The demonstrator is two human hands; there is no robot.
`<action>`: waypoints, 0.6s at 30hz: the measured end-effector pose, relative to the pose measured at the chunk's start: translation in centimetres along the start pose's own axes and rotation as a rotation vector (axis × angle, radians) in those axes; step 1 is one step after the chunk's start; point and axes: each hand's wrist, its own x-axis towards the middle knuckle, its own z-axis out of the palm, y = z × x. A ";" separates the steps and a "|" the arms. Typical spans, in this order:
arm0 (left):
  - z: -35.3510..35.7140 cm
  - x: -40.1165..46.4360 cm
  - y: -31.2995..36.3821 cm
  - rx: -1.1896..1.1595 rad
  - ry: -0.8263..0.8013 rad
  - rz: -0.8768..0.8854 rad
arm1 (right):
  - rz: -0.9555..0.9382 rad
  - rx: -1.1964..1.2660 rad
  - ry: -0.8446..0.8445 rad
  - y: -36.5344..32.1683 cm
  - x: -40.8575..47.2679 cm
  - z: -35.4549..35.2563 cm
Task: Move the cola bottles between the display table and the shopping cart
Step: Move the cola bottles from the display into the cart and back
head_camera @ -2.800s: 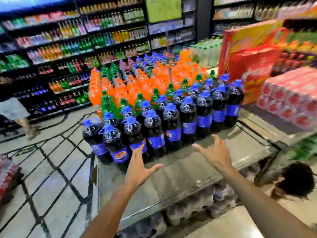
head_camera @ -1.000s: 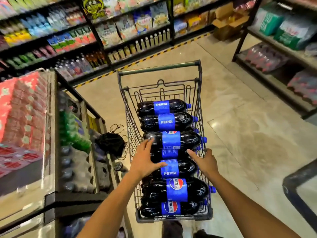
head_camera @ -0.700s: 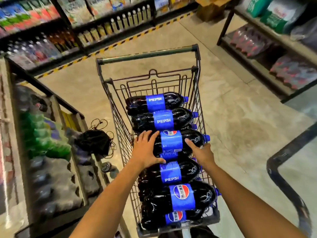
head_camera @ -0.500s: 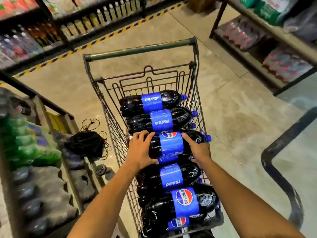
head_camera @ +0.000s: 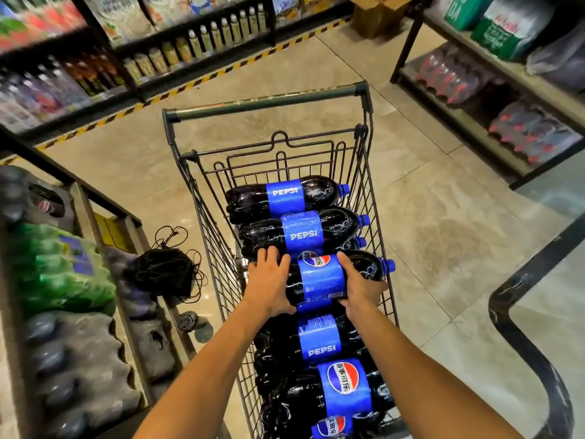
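A wire shopping cart (head_camera: pixel 269 103) stands in front of me, filled with several large dark cola bottles lying on their sides, blue labels up and blue caps to the right. Both my hands grip the middle cola bottle (head_camera: pixel 321 282). My left hand (head_camera: pixel 269 285) wraps its base end, fingers curled over the top. My right hand (head_camera: pixel 359 286) wraps the shoulder end near the cap. Two more bottles (head_camera: pixel 285 198) lie farther back in the cart, and others (head_camera: pixel 319 340) lie nearer to me, below my wrists.
The display stand's lower shelf (head_camera: pixel 63 312) with shrink-wrapped bottle packs runs along the left. A black bag with cords (head_camera: pixel 164 270) lies on the floor beside the cart. Shelving (head_camera: pixel 490 90) stands at the right, a black rail (head_camera: pixel 531 327) curves at lower right.
I turned from the display table to the cart. Both hands went down onto the middle bottle and closed round it; it now sits slightly higher than its neighbours.
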 end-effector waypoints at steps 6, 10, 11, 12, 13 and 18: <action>0.6 -4.9 2.9 -0.187 0.003 -0.098 | -0.127 -0.100 0.000 -0.9 -1.5 -2.4; -1.1 -8.4 6.4 -0.250 0.151 -0.183 | -0.296 -0.104 -0.083 -3.6 -3.7 -5.2; -1.8 -9.3 7.3 -0.261 0.196 -0.205 | -0.324 -0.111 -0.122 -4.4 -4.4 -5.8; -2.4 -10.1 8.1 -0.270 0.231 -0.223 | -0.344 -0.111 -0.161 -5.2 -5.0 -6.2; -3.0 -11.0 9.0 -0.274 0.262 -0.250 | -0.364 -0.113 -0.203 -6.0 -5.7 -6.8; -6.5 -15.8 13.1 -0.276 0.407 -0.362 | -0.424 -0.107 -0.367 -8.7 -9.2 -9.3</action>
